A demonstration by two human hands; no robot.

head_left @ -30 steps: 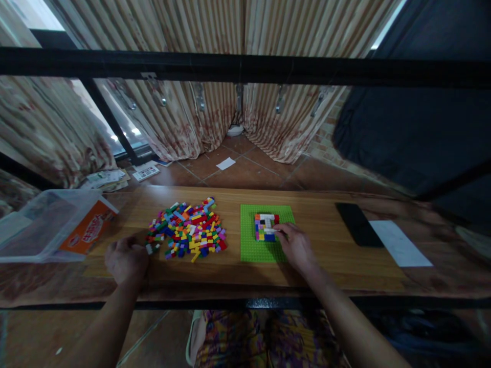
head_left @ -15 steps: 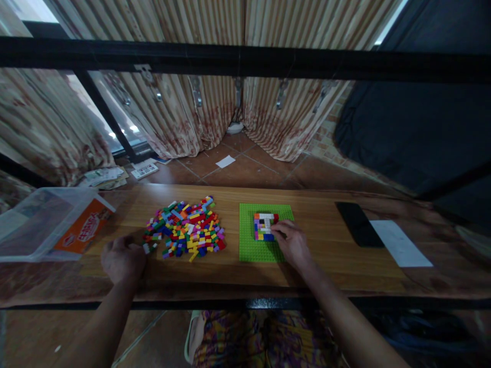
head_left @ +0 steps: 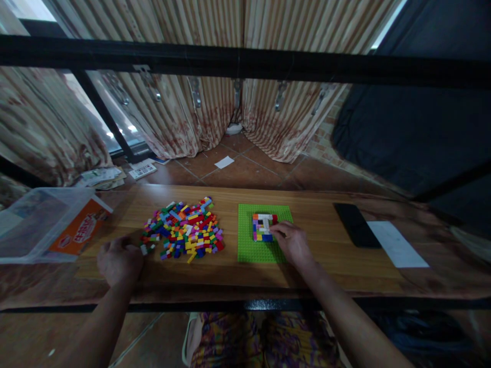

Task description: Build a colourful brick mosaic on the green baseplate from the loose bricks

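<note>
Striped curtains (head_left: 184, 112) hang beyond the wooden surface (head_left: 318, 225). At its left end, 1 clear bin (head_left: 34, 204) bears an orange label (head_left: 79, 232), its white characters too blurred to read. The left hand (head_left: 120, 260) curls beside the loose bricks (head_left: 187, 225); the right hand (head_left: 275, 230) narrows its fingertips at the right edge of the brick build (head_left: 264, 237) on 1 green baseplate (head_left: 249, 253). Whether either holds anything, I cannot tell.

hands (head_left: 120, 260) (head_left: 293, 243): 2 | baseplate (head_left: 245, 250): 1 | brick heap (head_left: 187, 230): 1 | clear box (head_left: 42, 237): 1

Studded plastic baseplate (head_left: 249, 250), smooth wood board (head_left: 322, 271), pleated cloth curtains (head_left: 199, 30)
</note>
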